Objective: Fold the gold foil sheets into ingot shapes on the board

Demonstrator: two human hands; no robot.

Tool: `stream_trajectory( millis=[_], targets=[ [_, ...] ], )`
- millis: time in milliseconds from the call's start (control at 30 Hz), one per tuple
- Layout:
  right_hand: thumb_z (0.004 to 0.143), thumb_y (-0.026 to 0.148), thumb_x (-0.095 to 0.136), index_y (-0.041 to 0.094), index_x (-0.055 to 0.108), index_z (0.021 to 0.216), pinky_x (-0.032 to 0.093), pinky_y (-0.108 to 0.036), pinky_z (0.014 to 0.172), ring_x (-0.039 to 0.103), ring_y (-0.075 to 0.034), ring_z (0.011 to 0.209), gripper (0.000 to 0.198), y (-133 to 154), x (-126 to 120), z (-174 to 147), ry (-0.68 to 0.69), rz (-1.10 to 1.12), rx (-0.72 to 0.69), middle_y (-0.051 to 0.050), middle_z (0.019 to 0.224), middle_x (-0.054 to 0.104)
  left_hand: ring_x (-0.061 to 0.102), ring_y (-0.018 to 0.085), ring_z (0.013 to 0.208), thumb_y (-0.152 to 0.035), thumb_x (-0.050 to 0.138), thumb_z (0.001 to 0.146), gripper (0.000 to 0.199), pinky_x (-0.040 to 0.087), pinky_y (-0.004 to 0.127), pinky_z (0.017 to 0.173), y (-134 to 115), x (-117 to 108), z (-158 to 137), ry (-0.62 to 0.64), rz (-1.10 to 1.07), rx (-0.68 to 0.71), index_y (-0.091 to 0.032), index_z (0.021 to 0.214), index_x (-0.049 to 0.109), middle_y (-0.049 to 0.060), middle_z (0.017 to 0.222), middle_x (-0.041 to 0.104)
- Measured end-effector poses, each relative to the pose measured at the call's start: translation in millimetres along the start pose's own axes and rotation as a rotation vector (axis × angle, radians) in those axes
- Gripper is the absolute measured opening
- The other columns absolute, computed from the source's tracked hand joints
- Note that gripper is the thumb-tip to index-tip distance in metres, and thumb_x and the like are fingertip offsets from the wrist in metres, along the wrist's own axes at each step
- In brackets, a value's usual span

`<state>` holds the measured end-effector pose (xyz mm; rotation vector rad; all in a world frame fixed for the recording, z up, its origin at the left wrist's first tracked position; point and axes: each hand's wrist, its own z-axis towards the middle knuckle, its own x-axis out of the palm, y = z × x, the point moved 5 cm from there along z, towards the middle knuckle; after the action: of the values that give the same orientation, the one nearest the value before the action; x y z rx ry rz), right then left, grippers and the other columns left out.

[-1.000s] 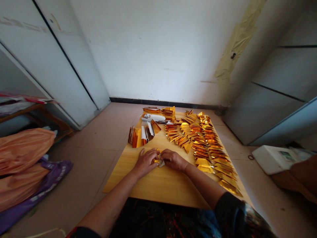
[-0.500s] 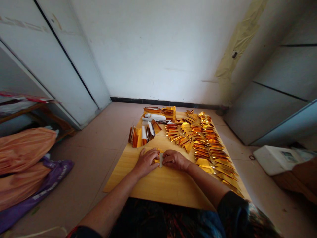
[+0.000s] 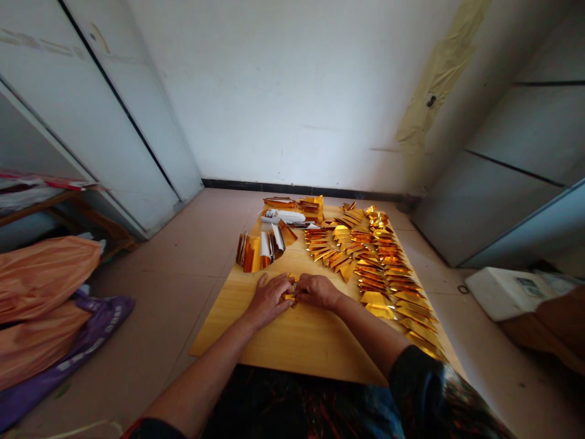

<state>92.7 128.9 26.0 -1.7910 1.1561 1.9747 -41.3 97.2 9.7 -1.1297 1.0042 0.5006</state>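
Note:
A small piece of gold foil paper (image 3: 289, 296) lies on the wooden board, mostly covered by my fingers. My left hand (image 3: 269, 300) holds it from the left, fingers curled over it. From the other side my right hand (image 3: 320, 291) pinches its right edge, knuckles up, the fingertips hidden. Both hands meet at the paper. To the right, several folded gold foil pieces (image 3: 388, 262) lie in overlapping rows. Beyond my left hand stand loose gold and white foil sheets (image 3: 261, 249).
The wooden board (image 3: 228, 323) reaches from my lap towards the wall. More foil stacks (image 3: 311, 207) and a white bundle (image 3: 287, 216) sit at its far end. Orange and purple bags (image 3: 50, 292) lie on the left; a white foam box (image 3: 507, 292) stands at right.
My right hand has moved left, up against my left hand, and the pale edge of the paper that showed between them is now nearly covered. My left hand has hardly moved.

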Motion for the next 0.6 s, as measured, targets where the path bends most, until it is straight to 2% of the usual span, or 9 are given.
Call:
stream_trajectory(
  millis=[433,600],
  targets=[
    [0.088,0.029,0.055,0.020,0.066,0.096,0.037,-0.021,0.065,0.059,-0.015,0.085,0.016,9.6,-4.3,3.6,0.103,-0.120,0.081,-0.005,0.100,0.063,0.039,0.025,0.129,-0.026,0.055,0.082,0.009,0.014,0.059,0.106,-0.1,3.1,0.2,0.009,0.050,0.057,-0.026,0.090,0.058,0.002,0.132,0.054],
    [0.081,0.033,0.065,0.018,0.066,0.090,0.033,-0.021,0.059,0.057,-0.014,0.078,0.017,2.2,-1.8,3.5,0.052,-0.069,0.168,-0.003,0.093,0.063,0.038,0.025,0.129,-0.025,0.055,0.083,0.010,0.014,0.061,0.105,-1.0,3.1,0.1,0.020,0.071,0.071,-0.028,0.089,0.062,0.000,0.130,0.055]
  ],
)
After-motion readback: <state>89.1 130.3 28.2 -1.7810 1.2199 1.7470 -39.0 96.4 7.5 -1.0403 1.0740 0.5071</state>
